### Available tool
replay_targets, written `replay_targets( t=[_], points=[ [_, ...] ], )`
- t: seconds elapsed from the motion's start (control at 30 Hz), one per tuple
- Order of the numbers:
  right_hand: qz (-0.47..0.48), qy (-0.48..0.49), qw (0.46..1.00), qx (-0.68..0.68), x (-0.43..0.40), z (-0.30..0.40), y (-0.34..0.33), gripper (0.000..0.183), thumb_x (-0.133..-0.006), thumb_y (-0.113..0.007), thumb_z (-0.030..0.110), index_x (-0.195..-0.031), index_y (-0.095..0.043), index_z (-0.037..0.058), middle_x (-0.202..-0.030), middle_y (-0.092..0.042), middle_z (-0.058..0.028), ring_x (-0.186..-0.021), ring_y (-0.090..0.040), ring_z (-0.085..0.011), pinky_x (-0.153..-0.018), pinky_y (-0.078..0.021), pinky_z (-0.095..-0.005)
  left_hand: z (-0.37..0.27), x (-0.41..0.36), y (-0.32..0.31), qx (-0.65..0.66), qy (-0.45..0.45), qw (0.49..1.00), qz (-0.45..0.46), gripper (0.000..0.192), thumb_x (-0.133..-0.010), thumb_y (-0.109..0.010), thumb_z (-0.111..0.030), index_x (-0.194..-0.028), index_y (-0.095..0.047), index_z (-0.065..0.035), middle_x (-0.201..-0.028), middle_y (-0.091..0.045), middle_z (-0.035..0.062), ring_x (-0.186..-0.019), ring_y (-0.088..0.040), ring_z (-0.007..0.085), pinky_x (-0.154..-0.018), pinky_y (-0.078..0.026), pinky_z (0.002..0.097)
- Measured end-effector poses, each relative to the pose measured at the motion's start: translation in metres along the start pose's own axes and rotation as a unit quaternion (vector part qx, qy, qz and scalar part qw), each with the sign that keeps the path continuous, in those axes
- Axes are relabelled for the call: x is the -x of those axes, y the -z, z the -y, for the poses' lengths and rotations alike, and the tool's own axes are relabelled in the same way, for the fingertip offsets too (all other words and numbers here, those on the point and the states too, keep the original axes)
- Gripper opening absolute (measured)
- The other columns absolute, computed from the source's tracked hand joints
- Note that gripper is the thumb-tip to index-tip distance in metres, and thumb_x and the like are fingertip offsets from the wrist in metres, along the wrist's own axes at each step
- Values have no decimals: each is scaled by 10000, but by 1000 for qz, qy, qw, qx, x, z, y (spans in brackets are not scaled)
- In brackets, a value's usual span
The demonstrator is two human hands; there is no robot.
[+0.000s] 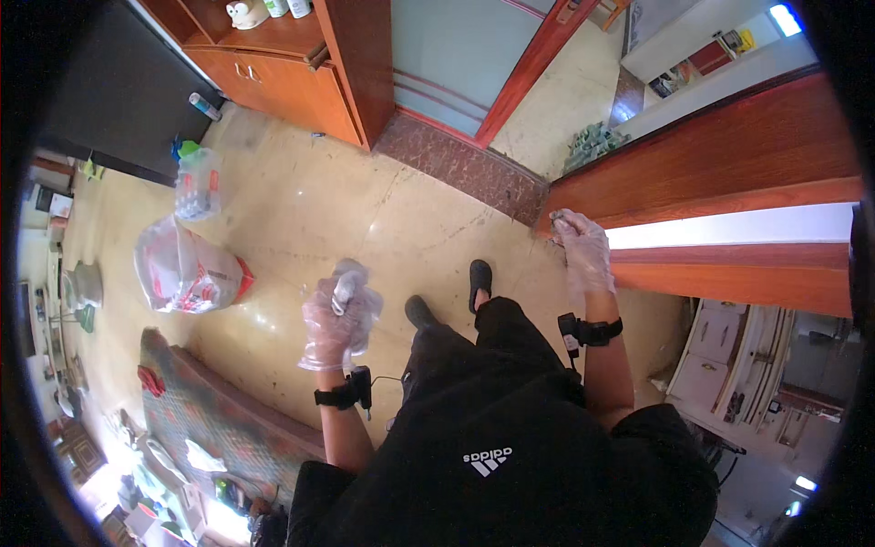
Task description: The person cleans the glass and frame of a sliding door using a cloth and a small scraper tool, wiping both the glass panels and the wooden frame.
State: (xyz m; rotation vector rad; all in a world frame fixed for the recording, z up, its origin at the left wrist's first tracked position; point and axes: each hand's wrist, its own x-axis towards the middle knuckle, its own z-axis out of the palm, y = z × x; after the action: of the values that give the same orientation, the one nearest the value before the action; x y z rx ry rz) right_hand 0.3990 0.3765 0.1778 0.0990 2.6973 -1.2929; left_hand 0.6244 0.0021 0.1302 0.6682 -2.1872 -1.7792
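Both hands wear clear plastic gloves. My left hand (336, 318), over the floor left of my feet, is closed on a crumpled translucent plastic bag (352, 277); the exact edges of glove and bag blend together. My right hand (581, 243) is raised at the right, beside the edge of a reddish-brown wooden door frame (656, 202). Its fingers are bent and pinched around something small and dark at the fingertips, too small to name. Black straps with small devices sit on both wrists.
A white and red plastic bag (188, 270) stands on the floor (287, 225) at the left, beside a pack of bottles (198, 184). A patterned couch (205, 403) is at lower left, an orange wooden cabinet (294, 92) at the top. A stone threshold (458, 167) lies ahead.
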Motion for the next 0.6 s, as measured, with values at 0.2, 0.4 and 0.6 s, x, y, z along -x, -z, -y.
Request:
replay_targets(
  t=[0.2, 0.4, 0.6],
  points=[
    [41, 6, 998, -45, 7, 14, -14, 150, -943, -643, 42, -1060, -733, 20, -901, -673, -2, -738, -590, -75, -704, -518, -231, 11, 21, -1, -91, -66, 992, -63, 340, -817, -772, -256, -1085, -683, -67, -949, -675, 130, -833, -667, 286, -740, -525, 372],
    [72, -10, 995, -72, 19, 34, -39, 158, -938, -630, 21, -1057, -734, 14, -875, -674, -7, -741, -594, -80, -692, -501, -228, 11, 53, 14, -102, -48, 990, -85, 375, -804, -767, -294, -1117, -697, -99, -946, -671, 146, -838, -668, 324, -731, -522, 397],
    [172, 54, 980, -84, 29, 36, -83, 173, -927, -661, 27, -1082, -731, -1, -951, -716, -33, -807, -632, -88, -712, -515, -229, 38, 105, 68, -101, -12, 980, -174, 371, -790, -758, -280, -1108, -697, -98, -927, -673, 148, -838, -662, 332, -727, -516, 419]
  ],
)
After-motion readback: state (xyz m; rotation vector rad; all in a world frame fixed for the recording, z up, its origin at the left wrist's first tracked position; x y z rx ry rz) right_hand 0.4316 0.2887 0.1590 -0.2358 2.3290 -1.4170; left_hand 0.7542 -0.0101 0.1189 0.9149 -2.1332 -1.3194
